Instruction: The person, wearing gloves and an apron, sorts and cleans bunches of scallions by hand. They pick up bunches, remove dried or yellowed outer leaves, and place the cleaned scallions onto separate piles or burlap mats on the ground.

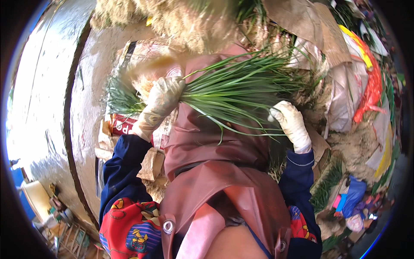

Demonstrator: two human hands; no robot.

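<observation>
My left hand (163, 97), in a pale, soiled glove, is wrapped round the gathered end of a bunch of green onions (233, 88). The long thin leaves fan out to the right over my lap. My right hand (292, 123), also gloved, is at the lower leaf tips with its fingers curled closed; what they pinch, if anything, does not show clearly. A reddish-brown apron (215, 138) covers my lap beneath the bunch. Left of my left hand, more green leaves (123, 97) lie on a printed sack (123, 125), with pale roots partly hidden behind the hand.
Pale, shaggy root heaps (172, 21) lie ahead of me. At right are brown sacking (317, 30), an orange-red plastic bag (368, 95) and more greens (330, 185). A dark groove (71, 112) crosses the shiny floor at left. Blue cloth (355, 196) lies far right.
</observation>
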